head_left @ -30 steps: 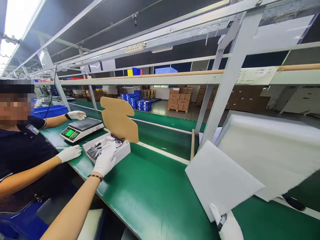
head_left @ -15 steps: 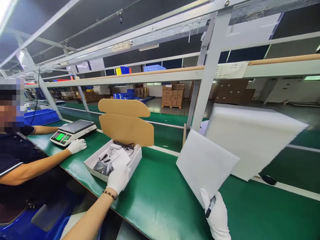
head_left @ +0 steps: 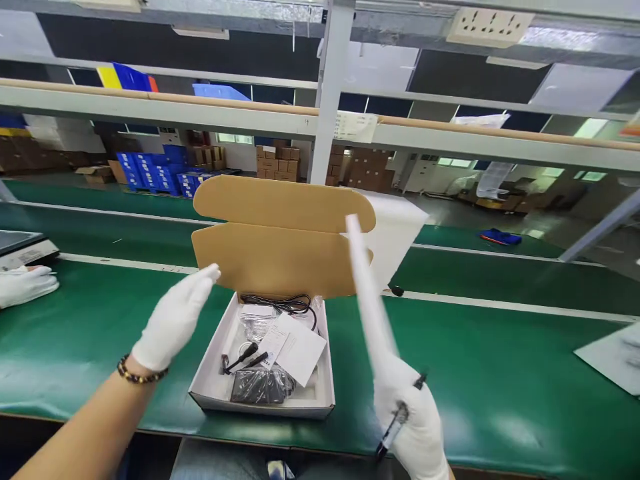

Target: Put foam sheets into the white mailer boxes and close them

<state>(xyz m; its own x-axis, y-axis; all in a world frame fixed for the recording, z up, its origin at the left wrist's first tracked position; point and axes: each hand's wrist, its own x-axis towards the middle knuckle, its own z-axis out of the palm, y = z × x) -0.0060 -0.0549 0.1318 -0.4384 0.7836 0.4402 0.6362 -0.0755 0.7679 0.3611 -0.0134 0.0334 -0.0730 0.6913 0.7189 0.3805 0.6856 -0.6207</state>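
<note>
An open white box (head_left: 210,393) with a raised brown cardboard lid (head_left: 280,230) sits on the green belt in front of me. Inside lie a black cable, paper sheets, small black tools and a dark bagged item. My gloved left hand (head_left: 175,320) hovers open just left of the box, touching nothing. My gloved right hand (head_left: 413,420) grips a thin white foam sheet (head_left: 367,293), seen edge-on and blurred, to the right of the box, along with a black marker pen (head_left: 397,417).
A co-worker's gloved hand (head_left: 25,285) rests at the far left beside a scale (head_left: 20,245). A stack of white foam sheets (head_left: 395,230) stands behind the lid. Another white sheet (head_left: 607,357) lies at right. A white frame post (head_left: 327,93) rises behind.
The box now stands right in front of me. My left hand has let go of it and lifted. My right hand has swung the foam sheet toward the box, edge-on.
</note>
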